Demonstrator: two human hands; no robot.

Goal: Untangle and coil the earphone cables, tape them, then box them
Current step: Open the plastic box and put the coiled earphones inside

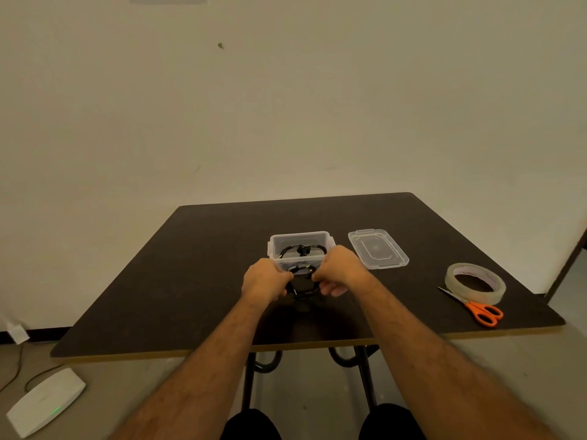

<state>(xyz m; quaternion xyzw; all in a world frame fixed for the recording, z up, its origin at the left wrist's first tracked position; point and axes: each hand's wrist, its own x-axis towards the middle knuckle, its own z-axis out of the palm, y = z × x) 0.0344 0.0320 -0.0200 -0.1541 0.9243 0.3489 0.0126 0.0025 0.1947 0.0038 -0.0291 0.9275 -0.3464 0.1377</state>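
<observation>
A coil of black earphone cable [302, 289] hangs between my two hands just above the table, in front of the clear plastic box [275, 246]. My left hand [265, 279] grips the coil's left side and my right hand [340, 271] grips its right side. Inside the box lies another black coiled earphone cable [301, 249]. The box's clear lid [378, 249] lies flat to the right of the box. A roll of clear tape [475, 282] sits near the table's right edge. Orange-handled scissors [479, 310] lie just in front of the roll.
The dark table [190, 281] stands against a plain wall, its front edge close to my knees. On the floor at lower left lies a white device [44, 401] with a green light and a thin cable.
</observation>
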